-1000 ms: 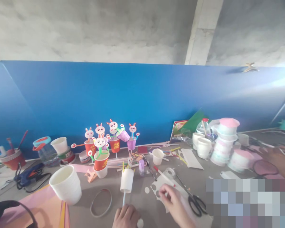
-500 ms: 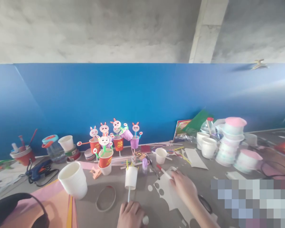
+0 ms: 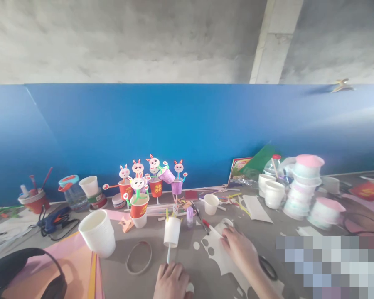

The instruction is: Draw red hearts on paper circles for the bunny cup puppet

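Two hands, left hand clutching straw of cup, right hand flat on holed paper

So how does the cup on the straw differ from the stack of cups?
The cup on the straw is single, raised on a straw that runs down to the left hand; the stack of cups is several nested, wider-looking, resting on the table, untouched. The cup on the straw has yellow bits at its rim; the stack is plain. Both are white, mouths up.
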Motion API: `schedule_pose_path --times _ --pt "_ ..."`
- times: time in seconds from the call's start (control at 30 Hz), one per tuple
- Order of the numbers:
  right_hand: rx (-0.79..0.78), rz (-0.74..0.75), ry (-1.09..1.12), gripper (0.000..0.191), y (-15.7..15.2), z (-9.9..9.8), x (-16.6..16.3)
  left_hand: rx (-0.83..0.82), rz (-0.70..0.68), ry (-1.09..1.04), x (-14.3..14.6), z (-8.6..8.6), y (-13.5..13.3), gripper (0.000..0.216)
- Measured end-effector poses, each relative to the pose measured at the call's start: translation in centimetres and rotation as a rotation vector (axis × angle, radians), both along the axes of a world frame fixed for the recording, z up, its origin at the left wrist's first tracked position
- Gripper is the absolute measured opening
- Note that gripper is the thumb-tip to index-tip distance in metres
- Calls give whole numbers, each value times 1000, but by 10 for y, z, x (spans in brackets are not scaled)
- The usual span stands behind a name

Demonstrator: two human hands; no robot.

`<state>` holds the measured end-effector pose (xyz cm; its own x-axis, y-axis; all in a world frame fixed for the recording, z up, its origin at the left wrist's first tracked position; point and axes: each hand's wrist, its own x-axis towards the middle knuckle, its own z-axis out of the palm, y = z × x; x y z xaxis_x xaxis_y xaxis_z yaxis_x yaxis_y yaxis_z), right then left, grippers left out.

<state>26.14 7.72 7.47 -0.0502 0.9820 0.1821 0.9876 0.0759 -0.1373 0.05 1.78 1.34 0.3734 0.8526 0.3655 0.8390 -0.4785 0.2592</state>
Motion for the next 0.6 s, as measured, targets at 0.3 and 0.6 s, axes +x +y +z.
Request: schedule_pose_path --times 0.3,0.6 --pt "27 4 192 20 -32 20 12 21 -72 -75 -15 38 -4 36" --pt "-384 187 1194 34 -85 64 -49 216 -280 -39 -10 107 -10 34"
